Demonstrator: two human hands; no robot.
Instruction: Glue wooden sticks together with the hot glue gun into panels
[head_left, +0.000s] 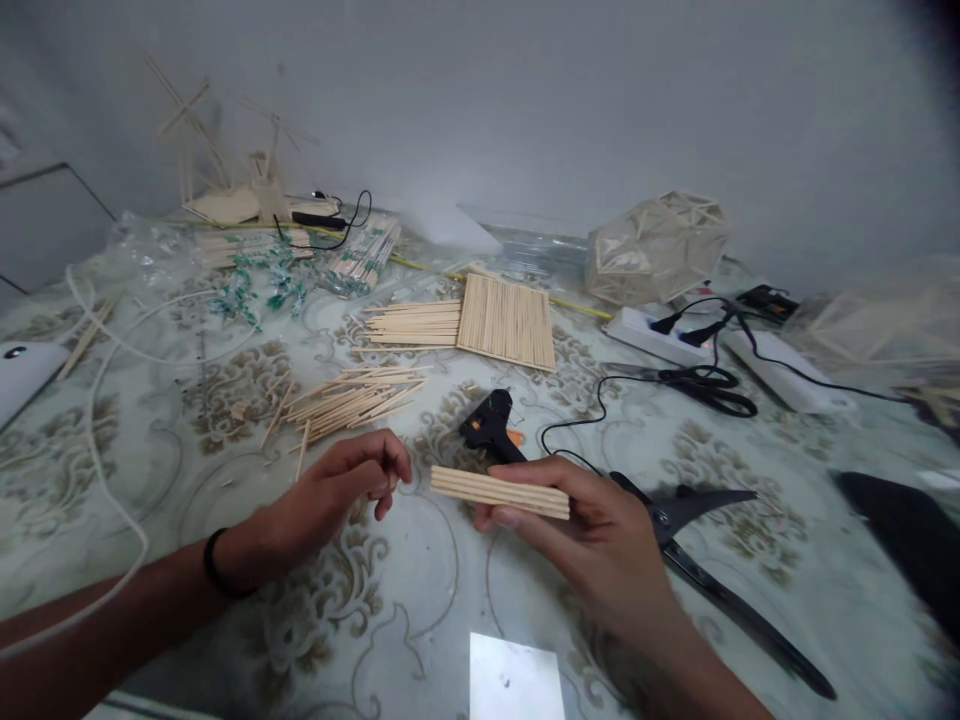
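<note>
My right hand (592, 530) grips a small slab of wooden sticks (499, 492), laid side by side, between the thumb and fingers above the table. Left of it, my left hand (364, 470) hovers with loosely curled fingers apart, nothing visible in them; a black band circles that wrist. Behind my left hand lies a loose pile of wooden sticks (352, 400). A black glue gun (489, 425) with an orange trigger rests just beyond the slab. Beside my right hand are black-handled metal snips (712, 560). Farther back, a square stick panel (506, 322) overlaps a row of sticks (416, 325).
A power strip (656, 335) with plugged cords and black scissors (697, 385) lie at right. Stick-framed models (660, 245) stand at the back. Packaged sticks (367, 250) lie back left; a white cable (97, 430) crosses the left side. A white paper (516, 678) lies in front.
</note>
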